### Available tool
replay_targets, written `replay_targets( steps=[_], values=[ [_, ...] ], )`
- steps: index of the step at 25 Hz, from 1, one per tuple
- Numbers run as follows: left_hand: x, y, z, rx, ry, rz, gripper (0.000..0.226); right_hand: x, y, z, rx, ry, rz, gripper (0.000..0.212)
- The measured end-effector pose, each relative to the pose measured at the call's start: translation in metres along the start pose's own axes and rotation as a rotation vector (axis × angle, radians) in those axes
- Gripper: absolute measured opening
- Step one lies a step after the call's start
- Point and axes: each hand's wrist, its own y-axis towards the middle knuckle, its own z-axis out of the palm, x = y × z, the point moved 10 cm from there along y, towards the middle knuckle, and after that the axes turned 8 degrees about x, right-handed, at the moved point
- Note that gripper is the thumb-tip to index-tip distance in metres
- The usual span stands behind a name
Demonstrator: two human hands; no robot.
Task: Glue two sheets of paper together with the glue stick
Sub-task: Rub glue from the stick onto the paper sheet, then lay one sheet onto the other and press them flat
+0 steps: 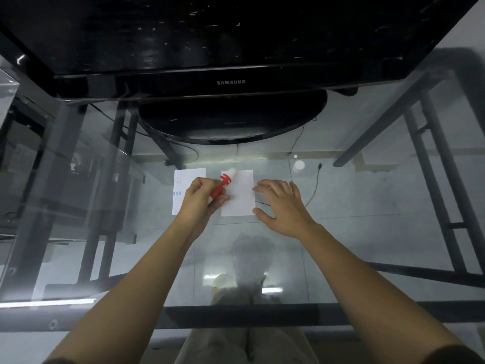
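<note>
Two small white sheets lie side by side on the glass table. The left sheet (182,185) carries faint blue print and is partly hidden under my left hand (200,200). My left hand grips a red glue stick (223,185), whose white tip rests at the top left corner of the right sheet (240,198). My right hand (279,206) has its fingers spread, with the fingertips pressing on the right sheet's right edge.
A black Samsung monitor (231,82) on a round base (233,122) stands just behind the sheets. Thin cables (316,185) trail to the right of the paper. The glass table (367,232) shows metal frame legs and the floor beneath.
</note>
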Motion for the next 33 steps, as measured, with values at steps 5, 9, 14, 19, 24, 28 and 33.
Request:
replay_targets(
  steps=[5, 9, 14, 19, 24, 28, 33],
  values=[
    [-0.026, 0.027, 0.061, 0.139, 0.542, 0.126, 0.034, -0.026, -0.039, -0.015, -0.287, 0.000, 0.264, 0.045],
    [-0.057, 0.042, 0.124, 0.226, 0.904, 0.359, 0.037, -0.049, -0.044, 0.016, -0.066, -0.088, 0.449, 0.066],
    [-0.055, 0.062, 0.155, 0.287, 0.999, 0.439, 0.030, -0.051, -0.043, 0.020, -0.039, -0.114, 0.470, 0.067],
    [-0.044, 0.075, 0.154, 0.304, 1.037, 0.455, 0.031, -0.052, -0.041, 0.022, -0.027, -0.120, 0.476, 0.066],
    [-0.036, 0.075, 0.149, 0.319, 1.047, 0.423, 0.048, -0.052, -0.041, 0.022, -0.026, -0.143, 0.474, 0.067],
    [-0.050, 0.046, 0.111, 0.250, 1.152, 0.487, 0.049, -0.041, -0.041, 0.011, -0.073, -0.073, 0.454, 0.067],
    [-0.046, 0.000, 0.016, 0.118, 1.355, 0.472, 0.044, 0.003, -0.038, -0.001, -0.257, 0.103, 0.426, 0.054]
  ],
)
